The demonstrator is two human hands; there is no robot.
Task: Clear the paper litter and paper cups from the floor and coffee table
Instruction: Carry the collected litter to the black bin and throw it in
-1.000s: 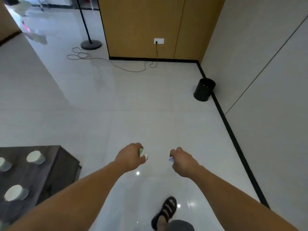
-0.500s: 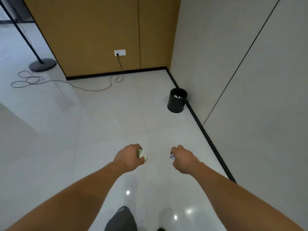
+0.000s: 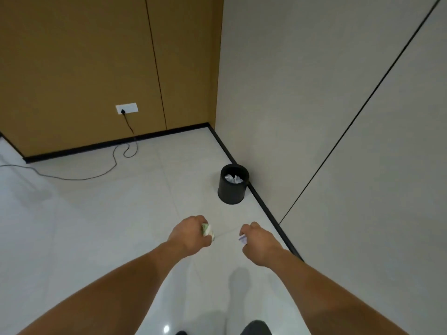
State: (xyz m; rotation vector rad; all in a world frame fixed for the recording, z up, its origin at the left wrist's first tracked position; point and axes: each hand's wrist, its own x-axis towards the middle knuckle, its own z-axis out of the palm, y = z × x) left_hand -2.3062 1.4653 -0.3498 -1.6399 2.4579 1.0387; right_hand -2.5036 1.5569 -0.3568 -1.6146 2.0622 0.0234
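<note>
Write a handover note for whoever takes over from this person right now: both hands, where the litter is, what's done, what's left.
Left hand: grips a crumpled green-and-white paper.
Right hand: holds a small white paper scrap.
Black bin: stands ahead, apart from both hands, with white paper wads already inside.
Done: two pieces are in hand, near the bin.
Left: drop both into the bin. Anything else to clear is out of view.
</note>
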